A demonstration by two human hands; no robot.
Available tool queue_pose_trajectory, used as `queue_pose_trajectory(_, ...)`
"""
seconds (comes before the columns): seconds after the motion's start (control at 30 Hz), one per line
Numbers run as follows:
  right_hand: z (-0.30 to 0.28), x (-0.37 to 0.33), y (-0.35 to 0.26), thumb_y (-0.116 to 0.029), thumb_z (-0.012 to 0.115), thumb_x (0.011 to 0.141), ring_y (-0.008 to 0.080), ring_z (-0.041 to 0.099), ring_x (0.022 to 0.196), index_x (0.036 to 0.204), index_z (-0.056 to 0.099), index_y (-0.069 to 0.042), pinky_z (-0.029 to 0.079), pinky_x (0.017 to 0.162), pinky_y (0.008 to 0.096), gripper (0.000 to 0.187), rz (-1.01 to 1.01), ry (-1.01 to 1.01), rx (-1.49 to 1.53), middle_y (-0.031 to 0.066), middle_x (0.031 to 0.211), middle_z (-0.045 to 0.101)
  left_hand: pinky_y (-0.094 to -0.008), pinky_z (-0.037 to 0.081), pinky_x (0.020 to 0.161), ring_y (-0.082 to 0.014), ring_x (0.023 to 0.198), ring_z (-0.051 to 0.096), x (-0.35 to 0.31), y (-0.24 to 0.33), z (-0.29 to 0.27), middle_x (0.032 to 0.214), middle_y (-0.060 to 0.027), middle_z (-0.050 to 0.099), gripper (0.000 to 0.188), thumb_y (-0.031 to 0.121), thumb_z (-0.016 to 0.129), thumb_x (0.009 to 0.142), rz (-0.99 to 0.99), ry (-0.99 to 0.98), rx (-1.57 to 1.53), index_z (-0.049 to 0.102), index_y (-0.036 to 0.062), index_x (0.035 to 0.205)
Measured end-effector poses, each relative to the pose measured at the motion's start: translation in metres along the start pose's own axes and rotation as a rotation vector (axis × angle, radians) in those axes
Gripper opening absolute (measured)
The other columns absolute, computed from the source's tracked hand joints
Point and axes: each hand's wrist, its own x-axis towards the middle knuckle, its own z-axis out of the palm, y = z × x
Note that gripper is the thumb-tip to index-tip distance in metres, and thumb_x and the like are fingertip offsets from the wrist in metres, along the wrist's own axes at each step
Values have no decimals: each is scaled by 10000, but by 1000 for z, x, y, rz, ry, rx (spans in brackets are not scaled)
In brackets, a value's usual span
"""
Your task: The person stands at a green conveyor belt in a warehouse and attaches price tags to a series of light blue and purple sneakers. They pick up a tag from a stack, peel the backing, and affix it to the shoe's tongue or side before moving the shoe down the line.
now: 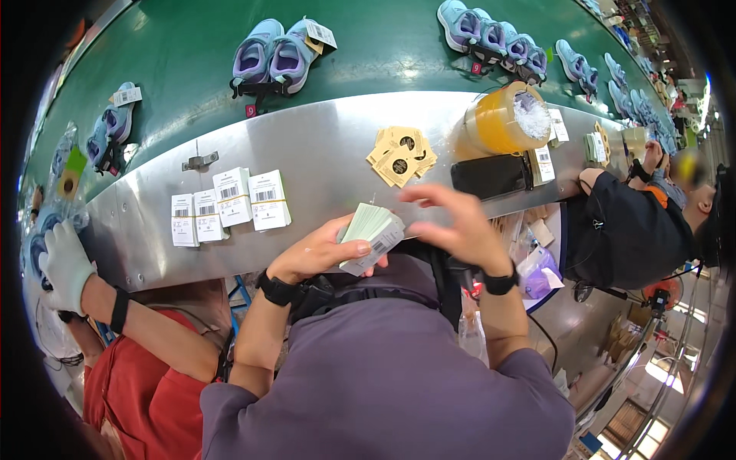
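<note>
My left hand [322,249] is closed round a fanned stack of white and pale green paper tags [374,230], its thumb lying across the front. The top tag carries a barcode. Just right of the stack, my right hand [464,226] is raised with its fingers spread and nothing visible in them, slightly blurred. Beyond both hands, a loose pile of tan cardboard tags [400,156] with black round marks lies on the metal ledge [322,138]. Banded bundles of white barcode tags [232,198] stand in a row to the left of it.
A dark phone-like slab [491,175] lies near a yellow tape-wrapped tub [502,119] of clear plastic fasteners. Blue and purple shoes [272,57] sit on the green conveyor [383,46]. At left works a person's gloved hand [67,264]; another person in black [629,230] is at right.
</note>
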Motion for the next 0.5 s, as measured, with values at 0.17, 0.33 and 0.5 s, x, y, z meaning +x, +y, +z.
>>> queue_pose_trajectory(0.17,22,16,-9,-145,728,767,229,621,957,1144,586,-21,478,838,317,422,26,-135,30,127,1035,649,-274,513,729,-151,814,624,-1,5,1,1023,-138,620,491,295,606,900,65,11,-25,440,15,1267)
queue_pose_trajectory(0.33,16,22,-3,-103,742,762,137,612,920,1088,577,-11,477,814,283,376,119,-236,320,75,961,656,-288,521,751,-173,830,632,-7,8,5,1035,-140,619,486,379,471,964,129,114,-120,456,-16,1246)
queue_pose_trajectory(0.5,1,45,-7,-56,705,802,93,621,834,999,570,-2,497,730,234,245,388,-161,550,57,910,657,-296,522,746,-176,797,633,-13,13,-6,979,-144,627,463,350,338,1011,364,569,-12,480,-36,1223)
